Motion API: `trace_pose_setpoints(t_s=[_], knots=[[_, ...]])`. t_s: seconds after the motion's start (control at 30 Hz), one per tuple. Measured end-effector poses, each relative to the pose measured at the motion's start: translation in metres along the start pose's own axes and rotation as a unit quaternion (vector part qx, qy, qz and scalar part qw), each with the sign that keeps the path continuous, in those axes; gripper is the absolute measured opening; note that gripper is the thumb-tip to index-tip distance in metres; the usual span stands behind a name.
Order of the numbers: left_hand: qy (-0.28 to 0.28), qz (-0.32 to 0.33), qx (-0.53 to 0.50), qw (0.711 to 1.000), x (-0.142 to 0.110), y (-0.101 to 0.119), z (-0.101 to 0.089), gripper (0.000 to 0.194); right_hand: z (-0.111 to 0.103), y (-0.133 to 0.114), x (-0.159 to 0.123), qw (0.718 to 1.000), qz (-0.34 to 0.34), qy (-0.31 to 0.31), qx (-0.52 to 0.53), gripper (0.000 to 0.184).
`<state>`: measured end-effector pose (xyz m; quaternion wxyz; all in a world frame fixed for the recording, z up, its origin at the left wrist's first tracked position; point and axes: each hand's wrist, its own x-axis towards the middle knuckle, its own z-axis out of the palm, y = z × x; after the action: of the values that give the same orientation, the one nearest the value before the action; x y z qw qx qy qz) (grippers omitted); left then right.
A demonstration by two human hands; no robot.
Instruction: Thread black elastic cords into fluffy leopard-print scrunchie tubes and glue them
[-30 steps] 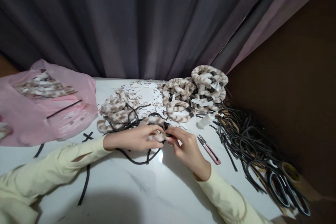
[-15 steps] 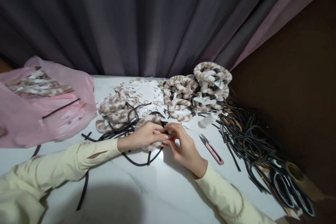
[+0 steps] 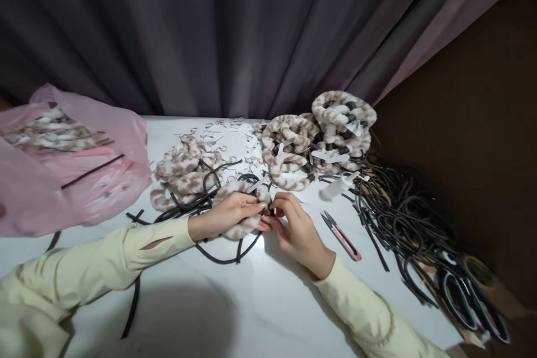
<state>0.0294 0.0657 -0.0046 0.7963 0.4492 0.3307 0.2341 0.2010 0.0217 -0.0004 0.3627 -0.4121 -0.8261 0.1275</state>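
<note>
My left hand (image 3: 231, 215) is closed around a fuzzy white-and-brown plush ring (image 3: 241, 229), just above the table. My right hand (image 3: 301, 236) pinches with thumb and fingertips at a small dark part on the ring's right side. That part is mostly hidden by the fingers, so I cannot make out its kind. A white strip tag (image 3: 257, 185) sticks up from the ring. Black cords (image 3: 218, 260) lie under and around it. To the left is a heap of plush tubes (image 3: 188, 168). Pink-handled thread snips (image 3: 343, 238) lie right of my right hand.
Finished-looking plush rings (image 3: 342, 109) with tags are stacked at the back right. Beside them lie a white bottle (image 3: 335, 188) and tangled black cords (image 3: 398, 224). Large scissors (image 3: 459, 299) rest at the right edge. A pink plastic bag (image 3: 130, 142) stands left; metal clasps (image 3: 210, 133) lie behind.
The white tag on the ring has swung from nearly flat to a slant. My right fingers have shifted slightly and still pinch at the ring's dark part. The view has moved slightly.
</note>
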Motion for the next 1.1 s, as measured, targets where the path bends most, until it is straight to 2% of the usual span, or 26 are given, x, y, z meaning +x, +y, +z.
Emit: trace_pose_setpoints(t_s=[0.1, 0.23, 0.33, 0.43, 0.6, 0.87, 1.1], knots=[[0.008, -0.007, -0.012, 1.0, 0.0, 0.0, 0.001, 0.039, -0.006, 0.0, 0.003, 0.999, 0.026, -0.018, 0.007, 0.007], [0.018, -0.014, -0.018, 1.0, -0.001, 0.001, 0.003, 0.042, -0.012, -0.004, 0.008, 0.995, 0.088, -0.03, 0.046, 0.009], [0.038, -0.015, -0.01, 0.999, -0.002, 0.001, 0.004, 0.042, -0.011, -0.008, 0.008, 0.986, 0.141, -0.045, 0.076, 0.011], [0.058, -0.01, 0.008, 0.998, -0.003, 0.001, 0.005, 0.044, -0.005, -0.011, 0.005, 0.982, 0.165, -0.04, 0.079, 0.009], [0.085, -0.01, 0.013, 0.996, -0.003, 0.0, 0.006, 0.043, 0.005, -0.013, 0.0, 0.986, 0.156, -0.024, 0.051, 0.011], [0.071, 0.007, -0.014, 0.997, -0.003, 0.001, 0.007, 0.041, 0.004, -0.01, -0.002, 0.993, 0.111, 0.015, 0.035, 0.016], [0.069, 0.021, -0.007, 0.997, 0.0, -0.002, 0.005, 0.041, 0.006, -0.008, -0.005, 0.998, 0.068, 0.01, -0.001, 0.017]])
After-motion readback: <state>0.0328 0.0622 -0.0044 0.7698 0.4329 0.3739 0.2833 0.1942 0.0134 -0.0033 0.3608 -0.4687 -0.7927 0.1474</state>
